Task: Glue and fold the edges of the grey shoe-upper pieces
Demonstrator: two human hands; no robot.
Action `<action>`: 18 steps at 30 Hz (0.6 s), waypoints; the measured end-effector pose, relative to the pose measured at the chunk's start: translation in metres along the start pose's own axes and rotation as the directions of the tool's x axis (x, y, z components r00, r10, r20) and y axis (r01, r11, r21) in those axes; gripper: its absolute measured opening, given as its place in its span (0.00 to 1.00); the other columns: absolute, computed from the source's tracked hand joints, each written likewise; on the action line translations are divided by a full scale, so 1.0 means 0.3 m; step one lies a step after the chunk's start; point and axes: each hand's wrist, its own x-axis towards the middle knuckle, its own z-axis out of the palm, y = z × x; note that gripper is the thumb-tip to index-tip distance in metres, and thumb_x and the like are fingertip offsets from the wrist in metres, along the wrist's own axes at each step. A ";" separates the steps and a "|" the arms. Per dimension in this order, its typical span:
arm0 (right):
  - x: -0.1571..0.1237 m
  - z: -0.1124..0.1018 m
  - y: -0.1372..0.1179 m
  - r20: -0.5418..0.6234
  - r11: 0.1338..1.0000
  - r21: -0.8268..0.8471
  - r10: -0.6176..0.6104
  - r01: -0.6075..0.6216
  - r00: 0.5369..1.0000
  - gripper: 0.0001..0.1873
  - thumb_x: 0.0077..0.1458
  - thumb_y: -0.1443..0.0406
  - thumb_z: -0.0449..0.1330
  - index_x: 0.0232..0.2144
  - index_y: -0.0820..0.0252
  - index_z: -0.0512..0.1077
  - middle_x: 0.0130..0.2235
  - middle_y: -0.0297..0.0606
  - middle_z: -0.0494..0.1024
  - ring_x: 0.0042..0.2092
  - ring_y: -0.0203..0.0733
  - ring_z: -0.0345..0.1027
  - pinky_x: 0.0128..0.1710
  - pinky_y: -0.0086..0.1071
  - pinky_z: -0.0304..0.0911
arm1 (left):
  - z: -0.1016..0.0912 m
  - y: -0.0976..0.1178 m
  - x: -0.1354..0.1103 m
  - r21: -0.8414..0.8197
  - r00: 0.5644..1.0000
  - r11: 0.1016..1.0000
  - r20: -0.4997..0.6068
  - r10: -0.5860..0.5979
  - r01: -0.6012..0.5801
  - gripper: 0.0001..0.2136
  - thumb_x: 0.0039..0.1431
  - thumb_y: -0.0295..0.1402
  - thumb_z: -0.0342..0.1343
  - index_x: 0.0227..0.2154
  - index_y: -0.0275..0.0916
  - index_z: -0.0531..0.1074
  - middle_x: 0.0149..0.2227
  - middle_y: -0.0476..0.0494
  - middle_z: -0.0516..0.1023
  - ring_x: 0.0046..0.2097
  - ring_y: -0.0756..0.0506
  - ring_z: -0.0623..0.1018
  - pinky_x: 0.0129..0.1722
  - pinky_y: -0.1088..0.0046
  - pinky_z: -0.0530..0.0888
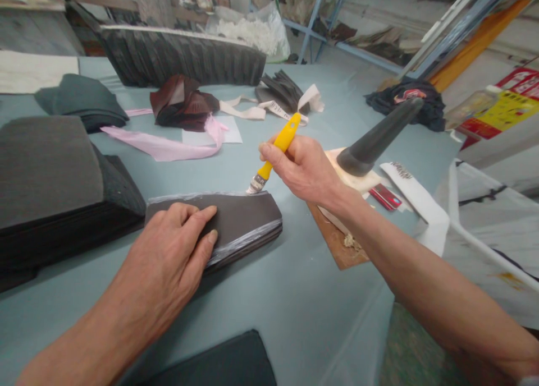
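The right hand (309, 170)'s fingers clamp the brush (288, 133); the left hand (174, 243)'s, slightly apart, rest on the stack (244, 215). Too light a hold could let brushing skew its layers.

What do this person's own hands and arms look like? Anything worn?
The left hand and right hand are human hands without gloves; no ring, watch or bracelet shows. The visible forearms are bare. A greyish patch at the lower right corner may be a sleeve edge.
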 end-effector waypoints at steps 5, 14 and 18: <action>-0.012 -0.014 0.001 -0.017 0.999 -0.036 -0.010 0.009 1.000 0.35 0.70 0.36 0.53 0.27 0.58 0.69 0.27 0.31 0.70 0.31 0.34 0.60 0.34 0.34 0.53 | -0.005 -0.003 -0.001 -0.013 1.000 1.000 0.014 -0.022 0.022 0.26 0.78 0.44 0.38 0.60 0.36 0.75 0.49 0.37 0.78 0.49 0.37 0.78 0.52 0.52 0.76; -0.070 -0.070 0.019 -0.165 0.996 -0.094 -0.027 0.012 0.986 0.30 0.71 0.42 0.57 0.26 0.57 0.69 0.22 0.27 0.65 0.27 0.33 0.57 0.29 0.32 0.52 | -0.034 -0.040 0.016 -0.053 0.993 0.999 0.115 -0.007 0.013 0.32 0.75 0.55 0.41 0.64 0.37 0.74 0.52 0.36 0.78 0.53 0.36 0.79 0.58 0.53 0.76; -0.183 -0.109 -0.039 -0.313 0.999 0.012 -0.028 0.034 0.949 0.25 0.73 0.45 0.58 0.34 0.57 0.76 0.22 0.26 0.65 0.25 0.33 0.59 0.25 0.31 0.55 | -0.059 -0.053 0.034 -0.002 0.974 1.000 0.226 0.009 -0.009 0.43 0.63 0.67 0.53 0.65 0.33 0.72 0.54 0.33 0.77 0.54 0.32 0.78 0.58 0.50 0.78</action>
